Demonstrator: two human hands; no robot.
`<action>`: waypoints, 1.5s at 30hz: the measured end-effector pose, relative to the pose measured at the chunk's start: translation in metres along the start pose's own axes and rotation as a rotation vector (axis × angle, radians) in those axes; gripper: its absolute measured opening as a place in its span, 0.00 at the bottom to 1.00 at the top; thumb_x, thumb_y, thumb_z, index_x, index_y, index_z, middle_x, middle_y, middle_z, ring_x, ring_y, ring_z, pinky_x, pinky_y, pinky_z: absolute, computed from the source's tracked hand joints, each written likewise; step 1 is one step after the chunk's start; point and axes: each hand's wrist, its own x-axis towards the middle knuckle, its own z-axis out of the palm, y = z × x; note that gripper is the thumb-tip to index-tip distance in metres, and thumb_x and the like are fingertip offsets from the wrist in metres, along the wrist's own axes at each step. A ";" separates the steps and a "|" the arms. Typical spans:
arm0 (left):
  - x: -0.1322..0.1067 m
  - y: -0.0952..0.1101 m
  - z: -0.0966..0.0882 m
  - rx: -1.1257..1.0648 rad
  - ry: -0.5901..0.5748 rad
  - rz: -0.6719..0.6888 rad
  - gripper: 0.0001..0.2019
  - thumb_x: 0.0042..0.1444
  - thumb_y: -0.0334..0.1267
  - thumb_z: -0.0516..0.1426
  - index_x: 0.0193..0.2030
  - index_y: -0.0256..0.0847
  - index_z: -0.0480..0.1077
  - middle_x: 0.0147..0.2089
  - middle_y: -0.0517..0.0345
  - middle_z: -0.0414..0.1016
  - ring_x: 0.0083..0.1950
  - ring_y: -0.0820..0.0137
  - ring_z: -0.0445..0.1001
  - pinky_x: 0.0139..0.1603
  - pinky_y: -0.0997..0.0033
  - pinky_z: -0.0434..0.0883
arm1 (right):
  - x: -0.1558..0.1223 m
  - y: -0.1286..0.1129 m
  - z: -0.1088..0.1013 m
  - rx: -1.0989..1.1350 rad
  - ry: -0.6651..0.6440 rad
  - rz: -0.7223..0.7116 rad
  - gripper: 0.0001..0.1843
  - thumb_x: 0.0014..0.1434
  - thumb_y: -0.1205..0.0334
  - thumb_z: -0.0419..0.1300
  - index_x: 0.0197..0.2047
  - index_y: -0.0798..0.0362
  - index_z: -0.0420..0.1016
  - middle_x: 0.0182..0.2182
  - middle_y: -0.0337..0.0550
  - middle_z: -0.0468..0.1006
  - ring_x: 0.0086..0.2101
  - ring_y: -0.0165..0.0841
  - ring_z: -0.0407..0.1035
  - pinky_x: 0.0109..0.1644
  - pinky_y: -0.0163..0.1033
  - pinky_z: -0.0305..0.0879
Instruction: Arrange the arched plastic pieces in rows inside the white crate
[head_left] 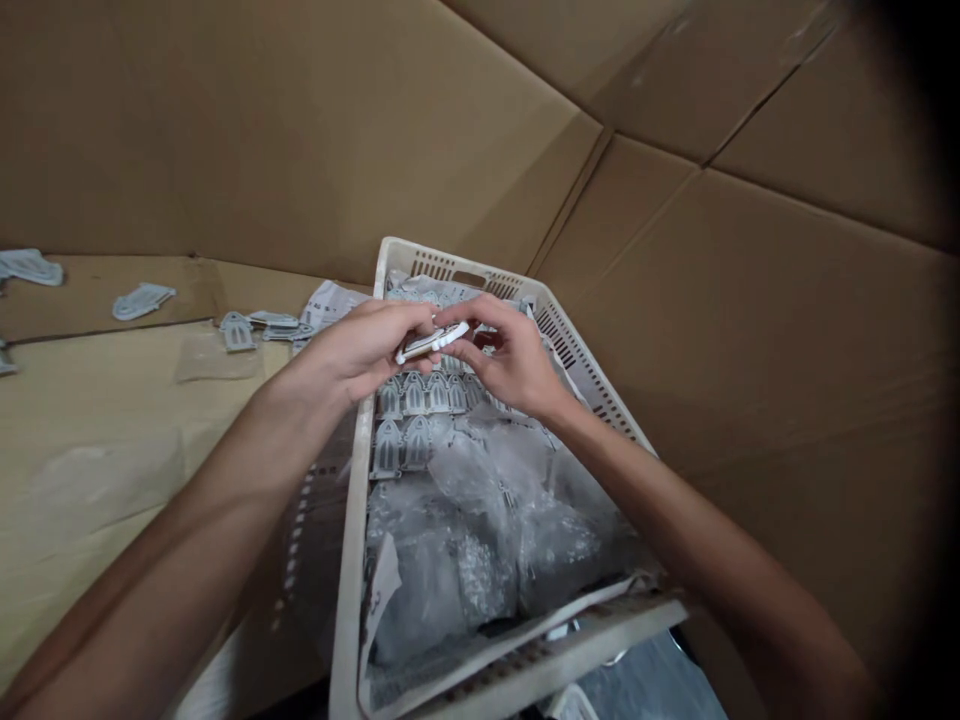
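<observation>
Over the far part of a white plastic crate (351,560), both my hands are closed on one small white arch-shaped plastic part (433,343). My left hand (367,345) grips its left end, thumb on top and fingers beneath. On the right end, the fingertips and thumb of my right hand (510,355) pinch the same part. Below the hands, rows of similar grey-white arched parts (416,395) stand in the crate. Crumpled clear plastic bags (495,510) cover its nearer half.
Several loose arched parts (238,332) lie left of the crate on cardboard, beside a small clear bag (217,362) and a printed paper (330,303). Tall cardboard walls (285,130) rise behind and to the right. A yellowish sheet (97,430) covers the left surface.
</observation>
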 end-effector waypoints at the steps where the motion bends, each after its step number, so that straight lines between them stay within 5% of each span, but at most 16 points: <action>1: 0.000 -0.001 0.001 -0.007 -0.034 -0.029 0.05 0.50 0.23 0.59 0.28 0.35 0.73 0.30 0.50 0.72 0.28 0.72 0.70 0.23 0.75 0.67 | -0.001 -0.004 -0.002 -0.033 0.010 -0.024 0.13 0.69 0.47 0.68 0.48 0.46 0.81 0.42 0.42 0.78 0.40 0.37 0.69 0.44 0.44 0.68; 5: 0.004 -0.002 -0.001 -0.033 0.051 -0.088 0.05 0.52 0.23 0.61 0.33 0.36 0.75 0.32 0.51 0.74 0.28 0.72 0.71 0.25 0.75 0.70 | -0.007 -0.010 -0.012 -0.058 0.107 -0.004 0.14 0.69 0.46 0.67 0.45 0.48 0.80 0.41 0.44 0.77 0.41 0.38 0.69 0.43 0.43 0.67; 7: 0.009 -0.001 -0.005 -0.043 0.144 -0.050 0.04 0.54 0.24 0.62 0.35 0.36 0.75 0.31 0.51 0.74 0.28 0.72 0.71 0.23 0.76 0.68 | -0.012 -0.007 -0.015 -0.029 -0.007 0.118 0.11 0.70 0.51 0.65 0.45 0.50 0.78 0.37 0.42 0.77 0.37 0.36 0.70 0.40 0.42 0.66; 11: 0.011 0.001 -0.013 -0.074 0.175 0.015 0.03 0.57 0.28 0.64 0.37 0.36 0.75 0.30 0.50 0.73 0.28 0.70 0.73 0.22 0.76 0.67 | -0.027 0.012 -0.012 -0.091 -0.441 0.347 0.05 0.65 0.64 0.64 0.44 0.53 0.78 0.25 0.34 0.72 0.27 0.32 0.67 0.35 0.40 0.62; 18: -0.002 0.004 -0.007 0.104 0.064 0.009 0.09 0.60 0.23 0.57 0.43 0.37 0.76 0.34 0.44 0.76 0.24 0.68 0.74 0.20 0.75 0.66 | -0.044 0.052 0.017 0.027 -0.520 0.521 0.13 0.57 0.63 0.71 0.38 0.47 0.69 0.23 0.35 0.76 0.22 0.35 0.71 0.26 0.41 0.64; 23: -0.003 -0.002 -0.008 0.064 0.035 0.067 0.40 0.57 0.19 0.61 0.72 0.58 0.65 0.41 0.51 0.77 0.28 0.66 0.80 0.24 0.76 0.72 | -0.048 0.060 0.035 0.037 -0.430 0.575 0.13 0.57 0.64 0.71 0.35 0.46 0.68 0.18 0.31 0.73 0.17 0.34 0.70 0.22 0.40 0.64; 27: -0.002 -0.005 -0.008 -0.042 0.052 0.062 0.50 0.53 0.15 0.64 0.78 0.58 0.56 0.45 0.49 0.80 0.32 0.64 0.82 0.25 0.77 0.73 | -0.052 0.060 0.045 -0.023 -0.427 0.593 0.12 0.60 0.66 0.67 0.35 0.47 0.66 0.21 0.33 0.74 0.19 0.33 0.70 0.24 0.40 0.64; 29: -0.002 -0.004 -0.007 -0.039 0.041 0.030 0.44 0.54 0.16 0.65 0.75 0.50 0.61 0.45 0.45 0.82 0.32 0.63 0.82 0.24 0.78 0.72 | -0.052 0.058 0.044 -0.105 -0.437 0.556 0.13 0.60 0.65 0.68 0.34 0.47 0.66 0.22 0.33 0.73 0.21 0.33 0.69 0.27 0.40 0.62; 32: -0.003 -0.002 -0.007 0.087 -0.027 0.033 0.21 0.55 0.21 0.66 0.55 0.35 0.75 0.44 0.38 0.82 0.30 0.63 0.81 0.21 0.76 0.69 | -0.044 0.050 0.033 -0.231 -0.386 0.455 0.14 0.61 0.59 0.70 0.33 0.49 0.67 0.24 0.35 0.73 0.26 0.33 0.66 0.31 0.40 0.60; 34: -0.004 -0.003 -0.008 0.172 -0.057 0.070 0.10 0.57 0.24 0.66 0.45 0.35 0.77 0.43 0.38 0.82 0.27 0.65 0.78 0.19 0.75 0.66 | -0.034 0.040 0.020 -0.234 -0.205 0.394 0.10 0.66 0.57 0.65 0.36 0.50 0.71 0.28 0.38 0.76 0.29 0.34 0.68 0.35 0.41 0.61; 36: -0.004 -0.003 -0.009 0.217 -0.083 0.094 0.07 0.58 0.27 0.66 0.44 0.37 0.77 0.41 0.40 0.82 0.24 0.69 0.74 0.18 0.75 0.62 | -0.023 0.028 0.004 -0.189 0.027 0.309 0.08 0.71 0.57 0.58 0.43 0.51 0.74 0.35 0.42 0.79 0.34 0.35 0.70 0.39 0.42 0.65; 38: -0.005 -0.004 -0.009 0.241 -0.127 0.077 0.09 0.58 0.30 0.67 0.46 0.37 0.78 0.39 0.42 0.81 0.22 0.71 0.71 0.17 0.76 0.60 | -0.012 0.013 -0.011 -0.138 0.119 0.189 0.11 0.72 0.57 0.59 0.54 0.49 0.76 0.45 0.46 0.80 0.41 0.38 0.72 0.42 0.43 0.68; 41: -0.007 -0.004 -0.009 0.264 -0.197 0.003 0.12 0.57 0.34 0.69 0.47 0.37 0.81 0.34 0.46 0.78 0.20 0.73 0.66 0.17 0.77 0.55 | -0.001 -0.007 -0.027 -0.095 -0.097 -0.005 0.18 0.68 0.55 0.66 0.60 0.44 0.77 0.56 0.48 0.77 0.50 0.43 0.71 0.49 0.48 0.72; 45: -0.009 -0.003 -0.011 0.305 -0.269 -0.038 0.14 0.50 0.35 0.73 0.45 0.38 0.83 0.26 0.56 0.71 0.17 0.76 0.59 0.17 0.77 0.50 | 0.002 -0.019 -0.032 -0.164 -0.299 -0.160 0.10 0.70 0.54 0.65 0.51 0.44 0.83 0.49 0.47 0.77 0.50 0.45 0.71 0.58 0.54 0.69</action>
